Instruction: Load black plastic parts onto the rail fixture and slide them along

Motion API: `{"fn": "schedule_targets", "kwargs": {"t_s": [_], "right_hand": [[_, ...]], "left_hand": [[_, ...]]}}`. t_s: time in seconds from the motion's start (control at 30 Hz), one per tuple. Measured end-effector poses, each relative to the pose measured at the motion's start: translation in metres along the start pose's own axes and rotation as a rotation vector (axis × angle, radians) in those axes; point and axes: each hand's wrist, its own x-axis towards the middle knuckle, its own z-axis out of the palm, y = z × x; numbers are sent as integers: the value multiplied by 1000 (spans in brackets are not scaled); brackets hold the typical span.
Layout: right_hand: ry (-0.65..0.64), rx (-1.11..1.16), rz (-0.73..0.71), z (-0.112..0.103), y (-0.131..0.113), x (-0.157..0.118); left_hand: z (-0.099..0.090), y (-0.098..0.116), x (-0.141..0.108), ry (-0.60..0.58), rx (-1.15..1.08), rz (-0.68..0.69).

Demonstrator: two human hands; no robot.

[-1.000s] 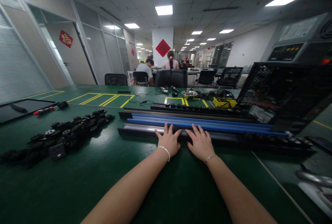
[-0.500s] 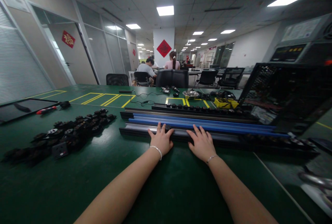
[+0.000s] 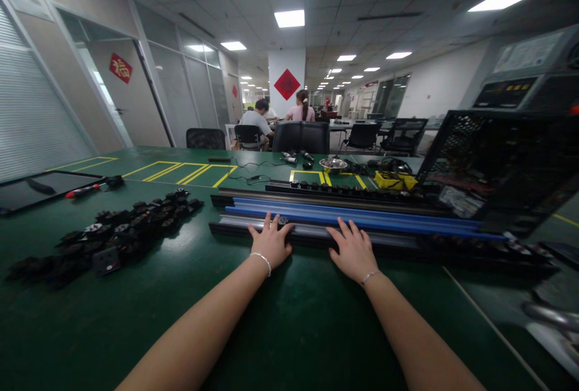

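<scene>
A long black rail with a grey channel (image 3: 312, 232) lies across the green table. My left hand (image 3: 270, 240) rests on its left part with fingers spread, beside a small black piece (image 3: 283, 221) in the channel. On the middle of the same rail lies my right hand (image 3: 354, 250), its fingers also apart. Behind the rail runs a blue strip (image 3: 307, 213), and farther back a black rail (image 3: 253, 194). Several dark modules (image 3: 488, 243) sit at the right end of the front rail.
Left on the table are a heap of black modules (image 3: 126, 228), a red-handled tool (image 3: 84, 191) and a dark panel (image 3: 54, 183). A metal bowl (image 3: 333, 165), a yellow item (image 3: 395, 180) and a black open case (image 3: 506, 168) stand behind. Two people sit far back.
My left hand has slid a little to the left along the rail, and the small black piece beside it has shifted left too. My right hand has stayed in place.
</scene>
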Motion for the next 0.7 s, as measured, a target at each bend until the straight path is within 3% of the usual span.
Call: {"fn": "schedule_targets", "kwargs": {"t_s": [0.7], "right_hand": [[5,-18,-10,0,0,0]], "left_hand": [[-8,-37,-6,-26,24,-89]]}}
